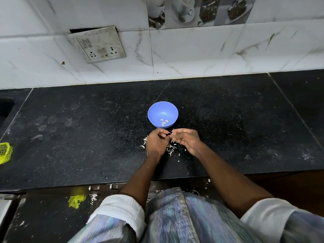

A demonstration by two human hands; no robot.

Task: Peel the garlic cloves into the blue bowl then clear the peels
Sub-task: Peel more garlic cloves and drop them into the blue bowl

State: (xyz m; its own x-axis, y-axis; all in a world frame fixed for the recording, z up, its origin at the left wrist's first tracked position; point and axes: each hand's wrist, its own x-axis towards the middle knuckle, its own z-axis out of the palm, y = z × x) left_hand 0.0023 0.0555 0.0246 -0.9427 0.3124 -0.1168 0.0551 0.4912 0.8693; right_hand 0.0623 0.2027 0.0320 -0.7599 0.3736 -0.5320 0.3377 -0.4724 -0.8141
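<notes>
A blue bowl (157,110) stands on the black counter (87,130), with several pale peeled garlic cloves (164,121) lying in its bottom. Just in front of the bowl my left hand (156,142) and my right hand (186,139) meet, fingertips together. Both pinch a small garlic clove (170,135) between them; most of the clove is hidden by my fingers. White garlic peels (171,149) lie scattered on the counter under and around my hands.
A tiled wall with a switchboard (98,44) rises behind the counter. A yellow mesh bag (5,152) lies at the left edge, and a sink corner (5,106) shows beyond it. Another piece of yellow mesh (76,201) and peel bits lie on the floor below.
</notes>
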